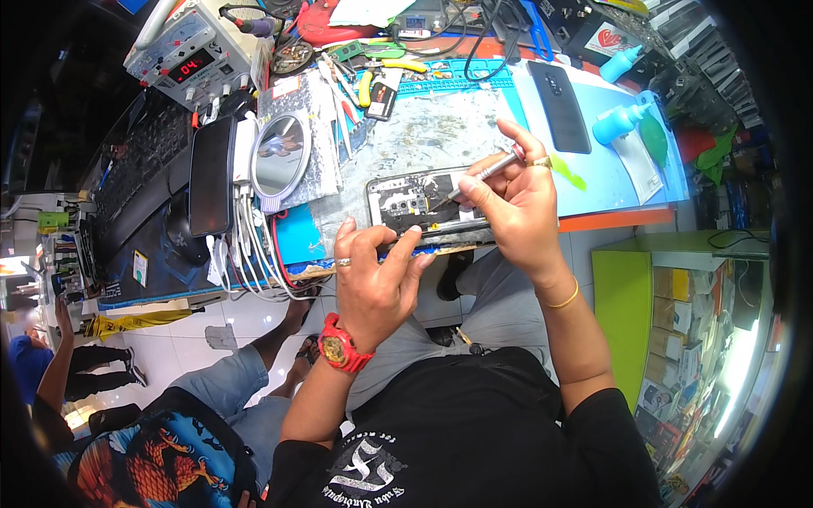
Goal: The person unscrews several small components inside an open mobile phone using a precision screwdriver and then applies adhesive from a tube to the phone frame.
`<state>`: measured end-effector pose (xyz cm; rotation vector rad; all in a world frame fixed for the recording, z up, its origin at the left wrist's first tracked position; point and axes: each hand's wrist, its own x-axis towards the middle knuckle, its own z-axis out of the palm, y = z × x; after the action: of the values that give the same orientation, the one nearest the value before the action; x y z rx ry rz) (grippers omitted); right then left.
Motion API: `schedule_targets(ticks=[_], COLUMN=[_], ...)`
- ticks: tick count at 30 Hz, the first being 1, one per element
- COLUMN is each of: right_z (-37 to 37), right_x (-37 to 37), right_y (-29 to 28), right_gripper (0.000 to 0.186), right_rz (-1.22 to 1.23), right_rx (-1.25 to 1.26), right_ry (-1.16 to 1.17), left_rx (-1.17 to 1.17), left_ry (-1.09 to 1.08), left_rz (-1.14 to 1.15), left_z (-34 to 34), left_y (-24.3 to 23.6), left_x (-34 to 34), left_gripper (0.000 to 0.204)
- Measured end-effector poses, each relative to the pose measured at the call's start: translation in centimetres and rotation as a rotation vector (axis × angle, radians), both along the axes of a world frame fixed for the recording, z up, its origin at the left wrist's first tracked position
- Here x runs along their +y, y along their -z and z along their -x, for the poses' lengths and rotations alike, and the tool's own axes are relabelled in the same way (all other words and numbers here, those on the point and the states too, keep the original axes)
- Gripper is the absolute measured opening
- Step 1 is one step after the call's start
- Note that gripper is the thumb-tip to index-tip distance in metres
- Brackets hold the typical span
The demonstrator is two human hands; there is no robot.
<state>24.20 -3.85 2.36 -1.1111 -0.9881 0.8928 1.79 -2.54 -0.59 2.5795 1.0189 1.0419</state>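
Note:
An opened smartphone lies by the near edge of the grey work mat, its inner board and parts exposed. Fingertips of my left hand press on its near left edge, steadying it; the fingers are bent and the thumb hangs lower. Between thumb and fingers, my right hand grips a slim screwdriver, slanted down to the left. Its tip is at the middle of the phone's board; a screw there is too small to make out. My right palm covers the area by the phone's right end.
To the left are a round mirror, a dark phone, white cables and a power supply. Tweezers and yellow-handled pliers lie behind. At right stand blue bottles near another phone. A person sits at lower left.

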Motion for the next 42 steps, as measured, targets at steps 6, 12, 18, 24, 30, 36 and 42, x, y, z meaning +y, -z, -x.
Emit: schedule_targets(ticks=[6,12,18,24,30,36,42], right_z=[1.1,1.6,1.6,2.1,2.4,1.7,2.0], right_x=[-0.6,0.2,0.3,-0.1,0.3,0.6,0.5], right_y=[-1.7,-3.1,-4.3,-4.5,-3.8,-3.5,-3.6], right_gripper=[0.069,0.066,0.068,0.066,0.065,0.068,0.062], right_rz=[-0.262,-0.403,-0.343,-0.216,-0.308,-0.29,-0.302], right_rx=[-0.795,-1.096,-0.962,-0.743,-0.709,-0.861,-0.841], right_ry=[0.076,0.038,-0.104,-0.174,-0.075,-0.058,-0.056], left_rx=[-0.005,-0.052,-0.086,-0.145,-0.155,-0.174,-0.163], left_ry=[-0.04,-0.046,-0.098,-0.1,-0.102,-0.123,-0.135], left_rz=[-0.063,-0.056,-0.048,-0.033,-0.034,0.01,0.015], left_z=[0.9,1.1,1.2,1.0,0.9,0.7,0.4], left_y=[1.0,1.6,1.6,1.7,1.6,1.1,0.8], left_x=[0.2,0.3,0.3,0.4,0.4,0.4,0.3], left_gripper=[0.041,0.04,0.038,0.036,0.033,0.03,0.031])
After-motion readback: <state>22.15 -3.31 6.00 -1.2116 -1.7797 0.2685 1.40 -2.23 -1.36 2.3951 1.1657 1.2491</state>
